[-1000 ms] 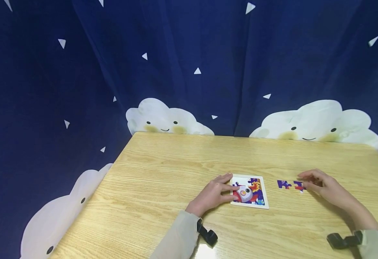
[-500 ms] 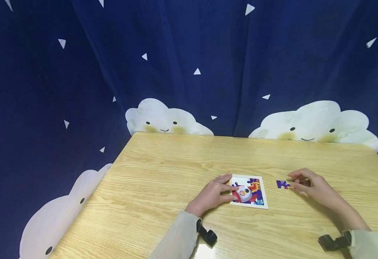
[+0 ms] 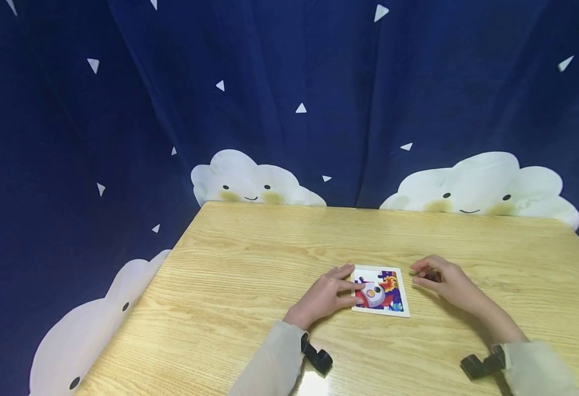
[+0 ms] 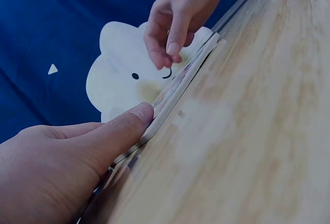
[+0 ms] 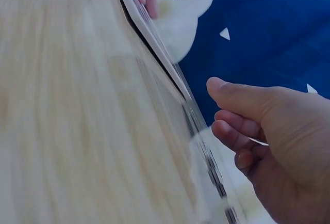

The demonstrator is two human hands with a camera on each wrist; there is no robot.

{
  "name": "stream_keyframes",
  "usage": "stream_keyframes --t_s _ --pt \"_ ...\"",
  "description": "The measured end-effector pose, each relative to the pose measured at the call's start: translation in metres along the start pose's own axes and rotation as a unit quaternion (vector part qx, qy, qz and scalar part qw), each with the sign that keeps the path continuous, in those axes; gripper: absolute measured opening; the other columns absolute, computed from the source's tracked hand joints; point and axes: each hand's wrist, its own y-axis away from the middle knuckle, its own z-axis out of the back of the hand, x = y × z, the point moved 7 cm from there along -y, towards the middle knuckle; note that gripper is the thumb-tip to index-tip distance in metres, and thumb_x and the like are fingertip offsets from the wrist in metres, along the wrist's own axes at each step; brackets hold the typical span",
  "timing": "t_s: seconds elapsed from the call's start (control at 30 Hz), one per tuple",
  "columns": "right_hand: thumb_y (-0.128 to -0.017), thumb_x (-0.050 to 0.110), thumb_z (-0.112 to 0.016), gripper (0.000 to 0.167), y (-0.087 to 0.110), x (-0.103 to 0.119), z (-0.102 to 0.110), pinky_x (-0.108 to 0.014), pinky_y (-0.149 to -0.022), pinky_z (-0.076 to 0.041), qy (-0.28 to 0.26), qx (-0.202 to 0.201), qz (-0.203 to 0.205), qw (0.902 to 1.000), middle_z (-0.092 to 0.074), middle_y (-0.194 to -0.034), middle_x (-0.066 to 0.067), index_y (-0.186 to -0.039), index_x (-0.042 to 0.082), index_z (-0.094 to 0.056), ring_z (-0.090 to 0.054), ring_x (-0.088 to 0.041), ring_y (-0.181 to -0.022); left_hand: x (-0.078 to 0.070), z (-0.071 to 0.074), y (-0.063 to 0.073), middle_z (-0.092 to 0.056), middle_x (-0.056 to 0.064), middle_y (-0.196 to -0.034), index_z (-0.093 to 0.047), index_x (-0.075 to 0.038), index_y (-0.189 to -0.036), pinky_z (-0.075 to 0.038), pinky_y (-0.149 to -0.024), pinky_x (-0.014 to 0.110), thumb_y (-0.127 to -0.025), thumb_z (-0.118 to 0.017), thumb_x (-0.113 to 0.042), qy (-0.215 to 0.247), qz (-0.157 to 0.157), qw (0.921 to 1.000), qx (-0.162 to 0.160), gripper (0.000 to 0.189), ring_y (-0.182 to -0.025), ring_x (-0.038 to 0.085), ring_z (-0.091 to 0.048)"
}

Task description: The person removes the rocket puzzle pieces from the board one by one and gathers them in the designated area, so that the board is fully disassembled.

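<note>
A small square jigsaw puzzle with a white frame (image 3: 404,292) lies on the table. It shows a penguin picture, with a bare white patch at its upper left. My left hand (image 3: 321,297) rests on its left side, fingers stretched over the picture, and in the left wrist view the thumb (image 4: 121,131) touches the frame's edge. Just right of the puzzle hovers my right hand (image 3: 450,280), fingers loosely bent, with nothing visible between thumb and fingertips. Dark loose puzzle pieces (image 5: 215,177) lie on the table below it in the right wrist view; from the head they are mostly hidden.
The wooden table (image 3: 269,247) reaches back to a dark blue curtain (image 3: 279,66) with white triangles and smiling clouds. Black camera mounts (image 3: 321,362) sit on both wrists.
My right hand has moved left from above the loose pieces toward the puzzle and now covers them in the head view. The left hand and the puzzle have stayed in place.
</note>
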Motion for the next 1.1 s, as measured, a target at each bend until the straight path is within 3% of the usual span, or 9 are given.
stream_keyframes --t_s 0.3,0.53,0.8,1.1 --pt "-0.085 0.014 -0.075 0.021 -0.014 0.016 -0.022 -0.017 -0.064 -0.049 -0.022 0.035 0.013 0.9991 -0.065 -0.093 -0.001 -0.103 0.007 -0.067 -0.052 0.003 -0.079 0.002 -0.001 -0.001 -0.038 0.007 -0.158 -0.066 -0.027 -0.128 -0.029 -0.123 0.039 -0.091 -0.065 -0.045 -0.001 0.002 1.0000 0.002 0.041 -0.148 0.019 -0.034" --pt "-0.085 0.012 -0.076 0.022 -0.021 0.024 -0.032 -0.017 -0.059 -0.043 -0.003 0.056 0.022 0.9982 -0.059 -0.087 -0.001 -0.103 0.005 -0.067 -0.046 -0.002 -0.073 0.001 -0.001 -0.001 -0.039 0.007 -0.157 -0.066 -0.026 -0.128 -0.031 -0.122 0.041 -0.091 -0.065 -0.045 -0.002 -0.001 1.0000 0.000 0.042 -0.147 0.021 -0.036" --pt "-0.087 0.015 -0.074 0.020 -0.023 0.024 -0.035 -0.018 -0.060 -0.041 0.005 0.085 -0.003 0.9964 -0.056 -0.088 -0.001 -0.103 0.006 -0.066 -0.044 -0.004 -0.075 -0.001 0.000 0.000 -0.038 0.008 -0.157 -0.066 -0.026 -0.128 -0.031 -0.122 0.041 -0.091 -0.066 -0.044 -0.002 -0.003 1.0000 0.002 0.041 -0.147 0.021 -0.035" --pt "-0.089 0.012 -0.070 0.018 -0.028 0.031 -0.037 -0.020 -0.065 -0.036 0.002 0.116 0.020 0.9930 -0.051 -0.089 -0.003 -0.103 0.005 -0.062 -0.042 -0.009 -0.080 0.000 -0.001 -0.001 -0.037 0.007 -0.158 -0.065 -0.027 -0.128 -0.030 -0.122 0.040 -0.091 -0.065 -0.046 -0.003 0.001 1.0000 0.004 0.042 -0.148 0.020 -0.034"
